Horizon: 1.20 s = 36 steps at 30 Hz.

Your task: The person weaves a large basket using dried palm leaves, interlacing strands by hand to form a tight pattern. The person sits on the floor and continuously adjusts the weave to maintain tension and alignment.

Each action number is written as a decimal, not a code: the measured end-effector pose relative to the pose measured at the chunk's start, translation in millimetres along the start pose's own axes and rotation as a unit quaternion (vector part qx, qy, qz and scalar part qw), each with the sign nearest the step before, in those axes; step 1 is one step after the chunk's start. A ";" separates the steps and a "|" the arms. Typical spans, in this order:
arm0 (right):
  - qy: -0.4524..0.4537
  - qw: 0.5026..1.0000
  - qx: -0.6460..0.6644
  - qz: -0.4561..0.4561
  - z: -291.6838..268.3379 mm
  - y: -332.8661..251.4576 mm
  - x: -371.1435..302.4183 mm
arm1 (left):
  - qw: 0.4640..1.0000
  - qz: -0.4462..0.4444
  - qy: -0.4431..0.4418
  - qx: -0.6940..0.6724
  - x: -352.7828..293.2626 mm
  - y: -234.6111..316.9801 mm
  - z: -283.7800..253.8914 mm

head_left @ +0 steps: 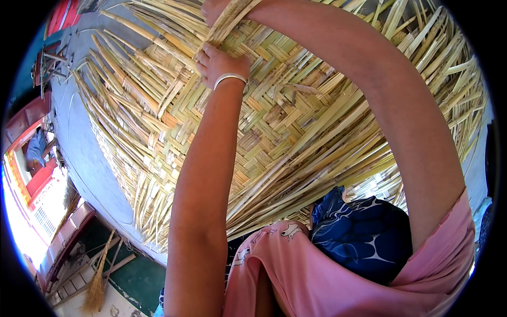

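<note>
**Both hands at the far edge of a woven mat**

We see a large mat of pale yellow, flat woven reed strips [296,121] spread over a grey floor [84,153], its loose unwoven ends fanning out along the left and near edges. Our left hand [219,63], with a thin silver bangle [230,78] on the wrist, rests on the weave near the mat's far edge; its fingers are curled together and pressed onto a bundle of loose yellow strips [224,24]. Our right hand [214,8] lies just beyond it, at the top rim of the view, closed around the same bundle; how its fingertips sit we cannot tell, since they are cut off. A pink sleeve [443,248] and dark blue patterned cloth [359,232] lie at the mat's near edge. A straw broom [97,288] lies on the floor well apart, off the mat's near left corner.
</note>
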State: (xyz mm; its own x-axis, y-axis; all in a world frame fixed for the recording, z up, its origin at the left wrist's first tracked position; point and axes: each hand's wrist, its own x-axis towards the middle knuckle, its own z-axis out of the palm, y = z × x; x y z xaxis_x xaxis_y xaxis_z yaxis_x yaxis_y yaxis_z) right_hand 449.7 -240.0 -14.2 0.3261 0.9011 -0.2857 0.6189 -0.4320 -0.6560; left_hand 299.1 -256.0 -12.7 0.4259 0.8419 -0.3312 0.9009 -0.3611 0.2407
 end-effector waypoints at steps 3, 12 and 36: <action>-0.001 1.000 0.000 -0.002 -0.4 0.1 0.1 | 0.999 0.013 0.030 -0.008 -3.3 -3.2 3.6; 0.006 1.000 0.004 -0.016 0.8 -2.6 -1.2 | 0.996 0.033 0.068 -0.039 -8.0 -8.9 8.9; 0.019 0.822 0.568 0.048 -1.5 48.1 -34.0 | 0.985 0.131 0.055 -0.095 34.9 -40.9 -29.6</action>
State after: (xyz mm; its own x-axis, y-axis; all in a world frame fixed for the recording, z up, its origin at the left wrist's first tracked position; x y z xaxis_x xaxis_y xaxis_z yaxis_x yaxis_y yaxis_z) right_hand 469.4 -291.4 -35.0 0.3706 0.8532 -0.3670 -0.4697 -0.1687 -0.8666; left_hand 274.7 -199.9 -7.1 0.6209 0.7721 -0.1356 0.7246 -0.4993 0.4750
